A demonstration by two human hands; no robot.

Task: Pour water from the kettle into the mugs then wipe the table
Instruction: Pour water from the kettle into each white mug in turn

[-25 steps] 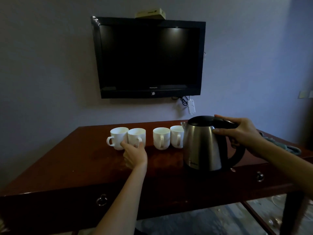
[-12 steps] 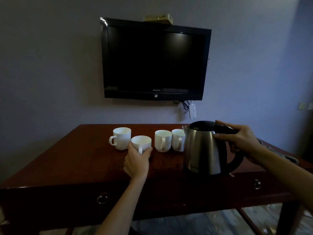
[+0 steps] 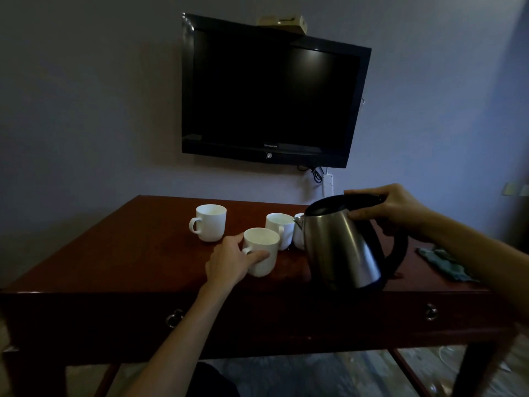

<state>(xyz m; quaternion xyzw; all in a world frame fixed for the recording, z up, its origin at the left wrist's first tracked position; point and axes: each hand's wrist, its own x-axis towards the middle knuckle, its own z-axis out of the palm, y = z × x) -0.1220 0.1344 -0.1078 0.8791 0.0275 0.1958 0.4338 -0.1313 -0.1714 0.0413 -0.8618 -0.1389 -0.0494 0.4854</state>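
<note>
A steel kettle (image 3: 342,247) with a black lid and handle hangs tilted to the left just above the dark wooden table (image 3: 123,253). My right hand (image 3: 392,209) grips the top of its handle. My left hand (image 3: 230,260) holds a white mug (image 3: 262,250) by its side, near the table's front, left of the kettle. Behind it stand a second white mug (image 3: 210,226) at the left and a third (image 3: 279,229) in the middle. A fourth mug (image 3: 298,236) is mostly hidden by the kettle's spout.
A crumpled grey-green cloth (image 3: 445,263) lies on the table at the right. A black television (image 3: 272,93) hangs on the wall behind, with a white plug strip (image 3: 327,184) below it. The table front has two drawer ring pulls (image 3: 174,318).
My left hand pulled one mug out of the row toward the front edge. My right hand lifted the kettle off the table and tilted it leftward.
</note>
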